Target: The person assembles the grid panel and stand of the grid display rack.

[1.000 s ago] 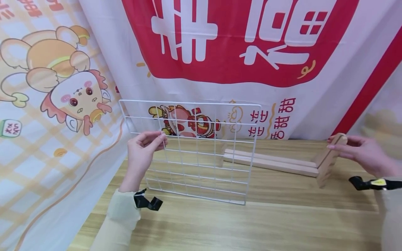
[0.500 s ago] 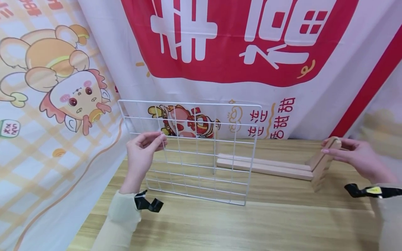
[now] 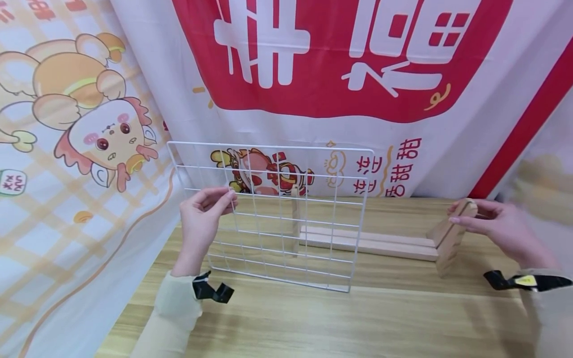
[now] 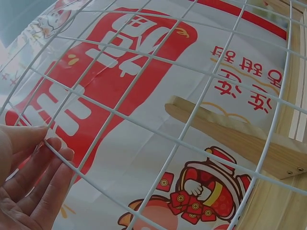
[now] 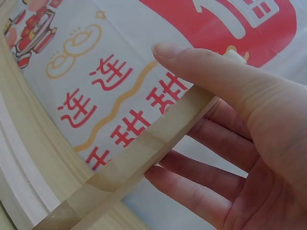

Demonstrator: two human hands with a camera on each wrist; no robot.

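Observation:
A white wire grid panel (image 3: pixel 281 218) stands upright on the table in the head view, its lower edge on the wood. My left hand (image 3: pixel 205 216) pinches one of its wires near the upper left, thumb against fingers. Behind the panel's right part and out to the right stands a wooden stand (image 3: pixel 371 243), a grooved long bar between two upright end pieces. My right hand (image 3: pixel 506 226) grips the top of its right end piece (image 5: pixel 139 153), thumb on one side and fingers on the other. The stand's left end piece (image 4: pixel 225 134) shows through the wires in the left wrist view.
A wood-grain table (image 3: pixel 358 323) lies under everything. At the back hangs a white cloth (image 3: pixel 340 132) with a red print, and a checked cartoon cloth (image 3: pixel 89 209) covers the left side. Black straps with small mounts sit on both wrists.
My right hand has moved the wooden stand to the left and slightly nearer, so its left end now lies farther behind the grid panel. The left hand and panel have hardly moved.

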